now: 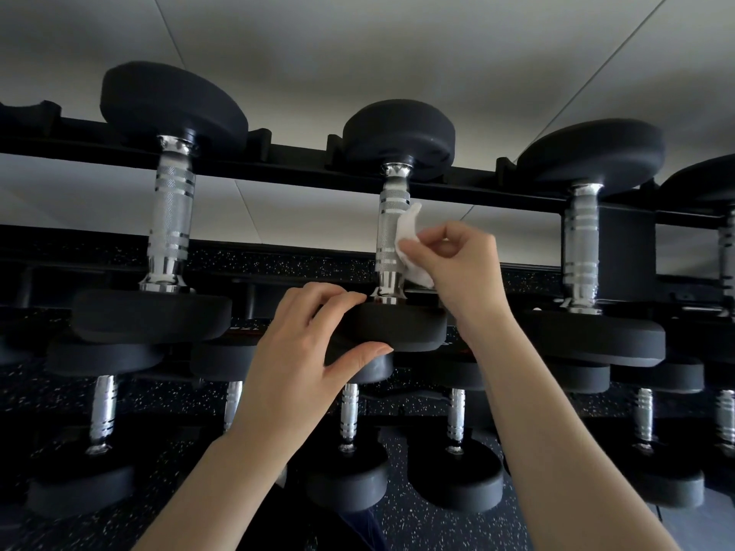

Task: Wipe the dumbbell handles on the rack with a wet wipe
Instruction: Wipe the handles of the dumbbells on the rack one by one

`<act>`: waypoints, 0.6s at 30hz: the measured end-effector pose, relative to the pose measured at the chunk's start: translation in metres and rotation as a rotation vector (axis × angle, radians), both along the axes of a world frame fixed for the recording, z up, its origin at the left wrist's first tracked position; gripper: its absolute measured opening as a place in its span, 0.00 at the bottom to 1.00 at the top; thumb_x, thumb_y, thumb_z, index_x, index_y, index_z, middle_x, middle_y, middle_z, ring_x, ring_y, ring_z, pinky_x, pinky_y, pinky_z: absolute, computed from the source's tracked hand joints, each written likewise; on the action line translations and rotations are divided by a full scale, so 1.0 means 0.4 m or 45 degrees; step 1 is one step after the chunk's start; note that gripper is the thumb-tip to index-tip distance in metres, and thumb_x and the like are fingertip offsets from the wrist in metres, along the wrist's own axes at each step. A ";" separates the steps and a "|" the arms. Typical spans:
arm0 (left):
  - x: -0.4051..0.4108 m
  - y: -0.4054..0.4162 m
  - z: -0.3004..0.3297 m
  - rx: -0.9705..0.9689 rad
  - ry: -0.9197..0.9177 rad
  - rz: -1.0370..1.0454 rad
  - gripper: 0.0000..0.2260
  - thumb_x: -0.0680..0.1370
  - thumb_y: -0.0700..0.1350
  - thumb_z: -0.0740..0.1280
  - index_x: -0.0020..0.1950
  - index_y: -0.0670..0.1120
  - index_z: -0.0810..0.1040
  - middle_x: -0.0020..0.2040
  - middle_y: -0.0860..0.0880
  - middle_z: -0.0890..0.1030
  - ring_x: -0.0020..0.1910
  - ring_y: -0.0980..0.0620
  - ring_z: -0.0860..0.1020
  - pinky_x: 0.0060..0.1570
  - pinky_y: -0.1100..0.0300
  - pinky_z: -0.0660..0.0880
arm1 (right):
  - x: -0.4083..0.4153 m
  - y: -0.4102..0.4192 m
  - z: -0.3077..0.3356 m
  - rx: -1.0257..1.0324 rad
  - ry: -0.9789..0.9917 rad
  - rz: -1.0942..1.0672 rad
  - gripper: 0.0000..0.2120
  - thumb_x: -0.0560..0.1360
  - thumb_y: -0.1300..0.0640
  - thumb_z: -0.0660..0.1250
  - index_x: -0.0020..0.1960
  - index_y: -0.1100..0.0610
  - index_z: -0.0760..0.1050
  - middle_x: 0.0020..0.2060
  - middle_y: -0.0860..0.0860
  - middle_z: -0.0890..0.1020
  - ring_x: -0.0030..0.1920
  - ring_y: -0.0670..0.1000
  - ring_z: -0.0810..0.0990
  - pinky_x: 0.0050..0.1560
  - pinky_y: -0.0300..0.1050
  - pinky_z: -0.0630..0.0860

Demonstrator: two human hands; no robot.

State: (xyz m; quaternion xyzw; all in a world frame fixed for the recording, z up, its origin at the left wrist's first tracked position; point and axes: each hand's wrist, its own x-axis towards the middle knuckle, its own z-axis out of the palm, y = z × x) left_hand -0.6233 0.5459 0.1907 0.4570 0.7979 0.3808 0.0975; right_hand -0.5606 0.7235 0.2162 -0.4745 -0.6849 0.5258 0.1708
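While the left hand [302, 344] gripped the middle dumbbell's near head [391, 326] on the rack [278, 171], the right hand [457, 260] pinched the wet wipe [409, 244] against its handle [391, 232]. Such a light pinch risked missing the handle's far side.

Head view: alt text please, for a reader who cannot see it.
The right hand pinches a white wet wipe against the chrome handle of the middle dumbbell on the top rack, while the left hand grips that dumbbell's near black head.

Two bare forearms — sleeveless, ringless left hand [294, 351] and right hand [457, 256].
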 end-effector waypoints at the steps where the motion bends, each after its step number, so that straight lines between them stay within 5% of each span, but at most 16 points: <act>1: 0.001 -0.001 0.000 -0.002 0.000 -0.001 0.23 0.74 0.60 0.65 0.60 0.44 0.79 0.54 0.50 0.76 0.53 0.50 0.74 0.52 0.60 0.70 | -0.011 0.006 -0.001 0.023 0.007 -0.024 0.06 0.69 0.56 0.74 0.39 0.53 0.77 0.35 0.50 0.83 0.35 0.45 0.80 0.37 0.32 0.74; 10: 0.002 -0.002 0.001 -0.037 -0.007 -0.002 0.23 0.74 0.61 0.64 0.60 0.45 0.78 0.54 0.52 0.76 0.53 0.51 0.74 0.52 0.61 0.70 | -0.112 0.063 0.000 -0.039 0.206 -0.187 0.06 0.71 0.55 0.72 0.42 0.55 0.77 0.30 0.46 0.80 0.32 0.42 0.77 0.38 0.37 0.76; 15: 0.004 -0.003 -0.002 -0.030 -0.002 0.008 0.23 0.74 0.60 0.64 0.61 0.46 0.78 0.55 0.53 0.75 0.54 0.52 0.73 0.52 0.63 0.69 | -0.123 0.070 -0.022 -0.319 0.301 -0.230 0.09 0.72 0.55 0.71 0.46 0.59 0.75 0.32 0.50 0.78 0.35 0.48 0.76 0.48 0.49 0.79; 18: 0.004 -0.003 -0.004 -0.025 -0.015 0.013 0.23 0.74 0.60 0.64 0.61 0.46 0.78 0.55 0.53 0.75 0.54 0.52 0.73 0.53 0.64 0.69 | -0.119 0.075 -0.021 -0.569 0.418 -0.167 0.12 0.76 0.55 0.67 0.54 0.62 0.73 0.38 0.53 0.79 0.37 0.49 0.78 0.46 0.48 0.78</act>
